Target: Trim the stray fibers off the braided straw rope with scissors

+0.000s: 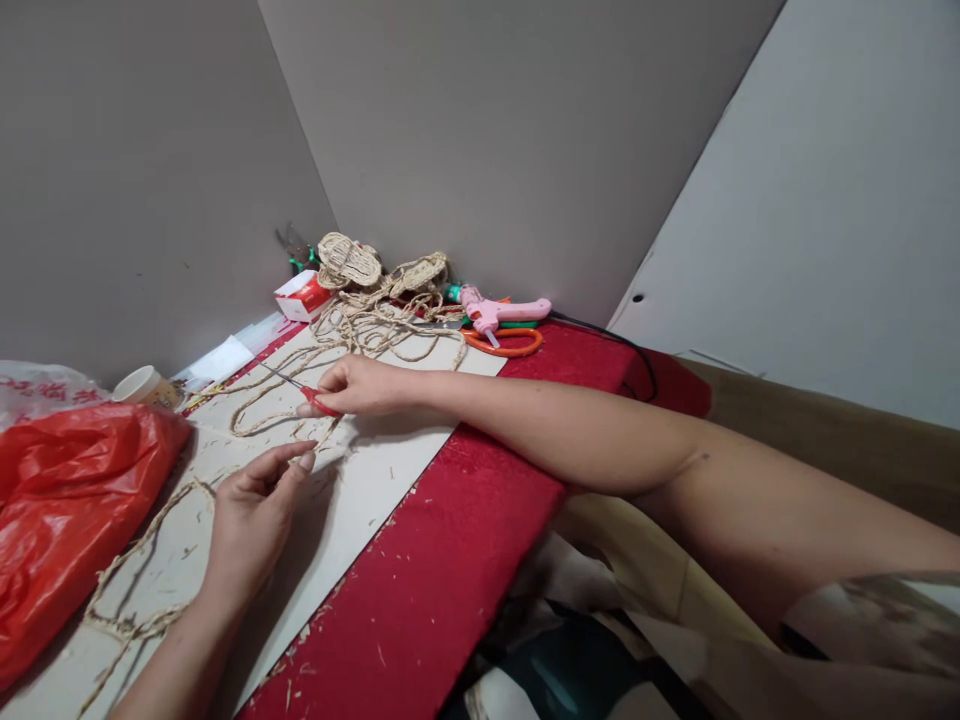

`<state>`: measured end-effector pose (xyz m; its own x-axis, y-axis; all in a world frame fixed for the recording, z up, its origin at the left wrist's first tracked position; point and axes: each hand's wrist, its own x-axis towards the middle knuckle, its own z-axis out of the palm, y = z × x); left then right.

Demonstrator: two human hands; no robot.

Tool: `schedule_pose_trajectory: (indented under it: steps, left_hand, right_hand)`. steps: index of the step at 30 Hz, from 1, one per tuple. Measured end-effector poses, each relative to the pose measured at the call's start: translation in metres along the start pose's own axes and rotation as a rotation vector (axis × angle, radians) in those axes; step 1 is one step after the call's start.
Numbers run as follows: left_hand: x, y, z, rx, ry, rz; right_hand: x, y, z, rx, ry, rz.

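Observation:
Between the thumb and fingers of my left hand (255, 505) is a twisted straw rope (327, 436), pinched and running up toward my other hand. My right hand (367, 384) is closed around small scissors (321, 403) with red handles, their thin blades pointing away to the upper left. Part of the rope passes beneath the right hand, so I cannot tell whether those fingers also touch it. More of the straw cord (150, 625) lies in loose loops beside my left forearm.
Behind my hands lie tangled cord, woven straw pieces (349, 260), a pink glue gun (495, 312), orange-handled scissors (514, 347) and a red-white box (304, 296). Green-handled pliers (300, 252) lean by the wall. At left are a paper cup (146, 387) and red plastic bag (71, 510).

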<state>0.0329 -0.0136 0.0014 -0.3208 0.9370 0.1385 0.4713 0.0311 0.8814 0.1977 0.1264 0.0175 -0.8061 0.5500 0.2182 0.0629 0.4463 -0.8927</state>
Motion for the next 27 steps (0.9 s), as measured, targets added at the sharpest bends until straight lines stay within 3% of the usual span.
schedule_pose_trajectory:
  steps: [4, 7, 9, 11, 13, 15, 18, 20, 22, 27]
  left_hand:
    - [0.001, -0.001, 0.0, -0.02, -0.001, -0.013]
    - [0.004, 0.001, 0.0, -0.25, -0.02, -0.176]
    - [0.008, 0.002, -0.002, -0.428, -0.049, -0.289]
    - [0.014, 0.003, -0.005, -0.562, -0.064, -0.356]
    - [0.019, 0.003, -0.008, -0.681, -0.039, -0.411]
    - [0.022, 0.003, -0.011, -0.785, 0.003, -0.451]
    - [0.025, 0.001, -0.014, -0.862, 0.048, -0.468]
    - [0.025, 0.0, -0.015, -0.883, 0.065, -0.469]
    - [0.025, 0.0, -0.014, -0.898, 0.068, -0.475]
    - [0.021, 0.002, -0.011, -0.881, -0.007, -0.488]
  right_hand:
    - [0.002, 0.003, -0.011, -0.09, -0.062, 0.067]
    - [0.005, 0.006, -0.022, -0.239, 0.165, 0.049]
    - [0.004, 0.004, -0.026, -0.424, 0.363, -0.016]
    - [0.0, -0.003, -0.026, -0.547, 0.472, -0.103]
    - [-0.008, -0.012, -0.019, -0.566, 0.423, -0.184]
    - [-0.017, -0.022, -0.006, -0.582, 0.241, -0.204]
    - [-0.027, -0.029, 0.016, -0.64, -0.061, -0.096]
    - [-0.03, -0.029, 0.025, -0.71, -0.162, -0.04]
    - [-0.028, -0.025, 0.027, -0.773, -0.159, 0.005]
    - [-0.016, -0.01, 0.014, -0.791, 0.04, 0.049]
